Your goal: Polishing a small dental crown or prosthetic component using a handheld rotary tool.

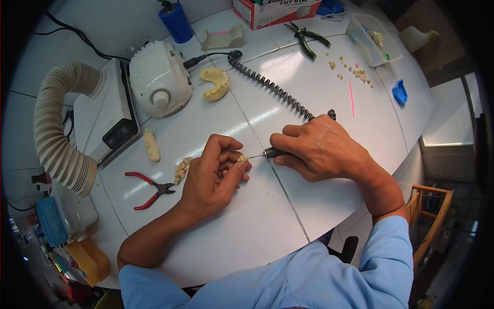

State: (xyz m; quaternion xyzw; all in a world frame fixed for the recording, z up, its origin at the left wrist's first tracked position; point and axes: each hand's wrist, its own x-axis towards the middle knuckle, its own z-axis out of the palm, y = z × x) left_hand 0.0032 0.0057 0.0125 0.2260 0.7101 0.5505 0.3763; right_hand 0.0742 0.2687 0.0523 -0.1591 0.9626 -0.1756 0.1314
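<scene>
Between the thumb and fingers of my left hand (pixel 218 170) is a small cream-coloured artificial tooth piece (pixel 242 159), partly covered by the fingertips. My right hand (pixel 319 147) is wrapped around a dark rotary handpiece (pixel 274 152). Its thin metal bit points left and meets the tooth piece, as far as I can see. A black coiled cord (pixel 272 87) runs from the handpiece side back to a white control box (pixel 159 80) with a round knob. Beside my left wrist lie several loose artificial teeth (pixel 181 169) and red-handled cutters (pixel 152 190).
A yellowish dental cast (pixel 214 84) sits behind my hands, a pale strip (pixel 151 146) to the left. A white machine with a ribbed hose (pixel 49 123) stands far left. Green-black pliers (pixel 307 40), scattered teeth (pixel 360 74), a pink stick (pixel 352 98) and a clear tub (pixel 364 44) occupy the far right.
</scene>
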